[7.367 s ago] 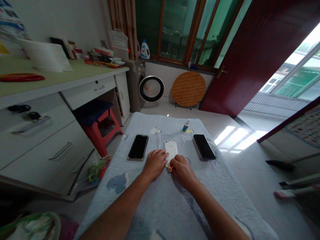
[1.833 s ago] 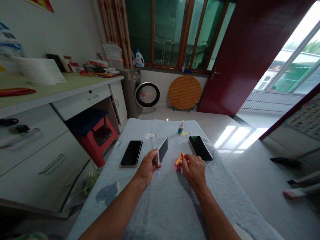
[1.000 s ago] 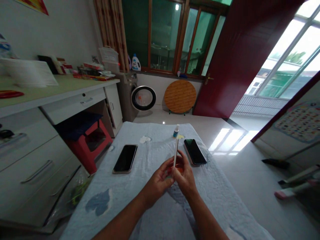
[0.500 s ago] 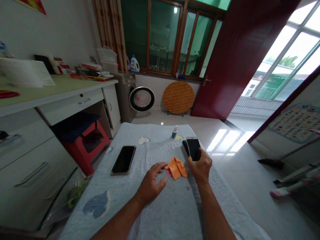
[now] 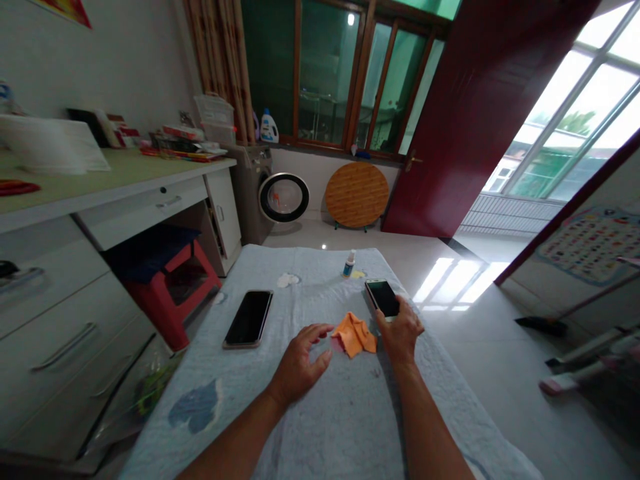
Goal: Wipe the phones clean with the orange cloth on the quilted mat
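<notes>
My right hand point(image 5: 401, 328) grips the lower end of a white-framed smartphone point(image 5: 382, 298), thumb on one side and fingers on the other, at the right edge of the cloth-covered table. My left hand point(image 5: 304, 359) hovers with fingers apart and nothing in it. Just right of its fingertips lies a crumpled orange cloth point(image 5: 355, 335). A larger smartphone point(image 5: 249, 319), screen dark, lies flat on the left side of the table. Toward the far edge a small spray bottle point(image 5: 349, 264) stands upright.
A pale blue patterned cloth point(image 5: 330, 427) covers the table. On the left are a white desk point(image 5: 125, 187) and a red stool point(image 5: 183, 293). Behind stand a washing machine with its round door point(image 5: 284, 198) swung out and a round wooden tabletop point(image 5: 357, 195).
My right hand has lowered and turned the smartphone, which now lies flatter and covers the dark thing that showed beneath it. My left hand has barely shifted.
</notes>
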The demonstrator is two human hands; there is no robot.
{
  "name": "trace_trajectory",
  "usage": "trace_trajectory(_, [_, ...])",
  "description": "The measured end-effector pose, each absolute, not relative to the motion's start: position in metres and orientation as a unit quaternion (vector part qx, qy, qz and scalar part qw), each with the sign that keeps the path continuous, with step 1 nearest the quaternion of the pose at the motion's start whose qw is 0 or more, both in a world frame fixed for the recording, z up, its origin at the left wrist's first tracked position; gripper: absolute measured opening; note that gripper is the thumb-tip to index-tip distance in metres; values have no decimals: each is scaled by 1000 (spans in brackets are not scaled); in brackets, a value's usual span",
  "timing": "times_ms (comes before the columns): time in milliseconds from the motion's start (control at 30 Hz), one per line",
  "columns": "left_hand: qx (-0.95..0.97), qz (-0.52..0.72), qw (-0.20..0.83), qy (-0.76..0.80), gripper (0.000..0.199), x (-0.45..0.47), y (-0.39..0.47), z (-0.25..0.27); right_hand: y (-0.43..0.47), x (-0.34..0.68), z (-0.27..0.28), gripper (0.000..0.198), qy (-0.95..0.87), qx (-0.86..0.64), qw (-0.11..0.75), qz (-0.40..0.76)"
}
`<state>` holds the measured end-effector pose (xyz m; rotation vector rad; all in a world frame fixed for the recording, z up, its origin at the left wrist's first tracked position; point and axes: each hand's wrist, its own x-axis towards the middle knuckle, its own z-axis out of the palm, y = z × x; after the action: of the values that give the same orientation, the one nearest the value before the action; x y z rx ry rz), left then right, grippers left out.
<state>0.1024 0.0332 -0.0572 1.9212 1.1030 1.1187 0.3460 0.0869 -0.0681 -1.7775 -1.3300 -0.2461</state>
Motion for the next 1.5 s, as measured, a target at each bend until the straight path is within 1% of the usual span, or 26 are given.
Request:
trace_trajectory(100, [743,430,302,415,40,102,33,-58,89,347,-71,55,-534,-719,435,-96])
trace_trajectory(167, [751,439,266,415,37,101,34,-57,89,346,-71,54,-533,-722,428,-104])
trace_trajectory(233, [753,452,202,433,34,97,36,-55,87,345,-69,53,-532,-720,427,-129])
trace_trajectory(300, [743,453,117,478,33,88,41,-49,84,342,-63,52,-547,-694,441,-155])
trace_trajectory(367, [714,415,35,563,34,75,49,-41,78,335,-56,46,-594,-639,462,-155])
trace_trajectory(433, [668,359,-25,651,38,60,57,-33,72,326,-51,36,-662,-580,460,-118])
trace_trajectory(533, [602,262,-76,750,52,39,66,-29,63,310,-49,25,-741,-547,388,-43])
trace_trajectory(600, [576,187,-80,792,63,30,70,-31,58,301,-51,28,-761,-559,327,-16])
trace_trajectory(667, [573,128,-61,807,68,24,72,-35,54,296,-55,39,-768,-577,280,-6])
trace_trajectory(767, [584,89,-24,807,61,18,73,-36,51,294,-59,51,-771,-591,237,-10])
trace_trajectory(833, [586,85,-12,806,56,15,74,-34,50,294,-60,49,-772,-597,219,-7])
trace_trajectory(900, [583,86,-7,808,55,14,74,-31,50,293,-60,43,-772,-600,208,4])
trace_trajectory(1033, [582,85,-15,809,58,15,72,-28,52,290,-58,32,-781,-583,221,31])
trace_trajectory(1233, [582,87,-30,808,54,19,70,-29,53,286,-59,33,-796,-536,264,98])
trace_trajectory(1367, [567,105,-29,816,60,18,73,-32,55,286,-61,34,-784,-544,282,100])
trace_trajectory(1500, [572,131,-29,810,64,19,76,-34,55,285,-61,33,-786,-545,276,98])
